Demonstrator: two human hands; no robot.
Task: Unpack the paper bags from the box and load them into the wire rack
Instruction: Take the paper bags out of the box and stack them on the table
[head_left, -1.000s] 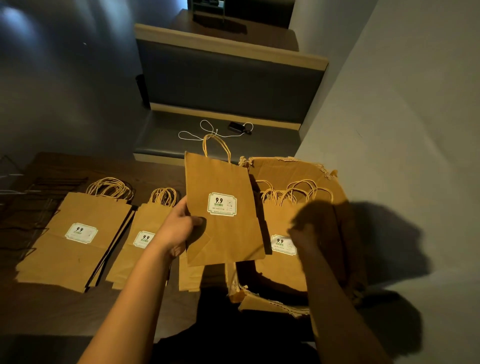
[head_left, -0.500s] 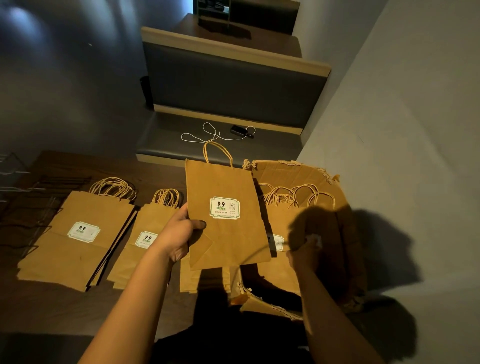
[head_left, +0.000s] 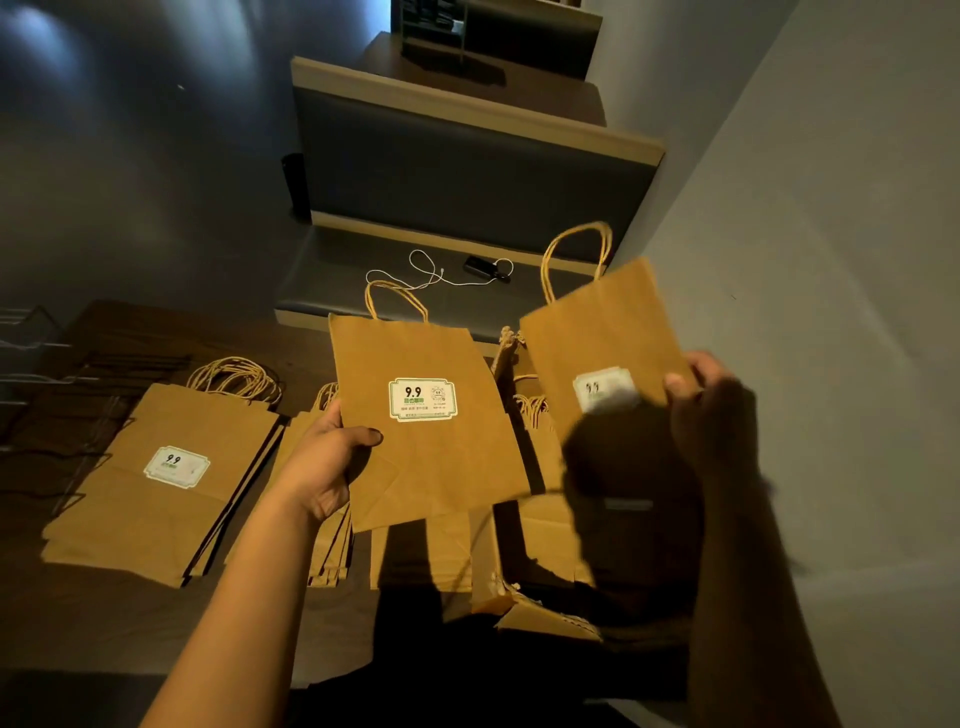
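Note:
My left hand (head_left: 332, 467) grips a flat brown paper bag (head_left: 431, 452) with a white 9.9 label, held upright above the table. My right hand (head_left: 711, 415) pinches the right edge of a second paper bag (head_left: 597, 338), lifted above the torn cardboard box (head_left: 545, 618); this bag is blurred. More bags stand inside the box, mostly hidden behind the held bags. A large stack of bags (head_left: 156, 499) lies flat on the dark table at the left, with a smaller stack (head_left: 322, 551) beside it, partly behind my left forearm. The wire rack (head_left: 47, 395) is at the far left edge.
A grey padded bench seat (head_left: 363, 275) stands beyond the table, with a white cable (head_left: 431, 270) and a small dark device (head_left: 478, 265) on it. A pale wall (head_left: 831, 260) runs along the right side. The dark wooden table (head_left: 104, 623) holds everything.
My right hand has come up out of the box with a second bag and raised it to the right. The left hand's bag stays roughly where it was.

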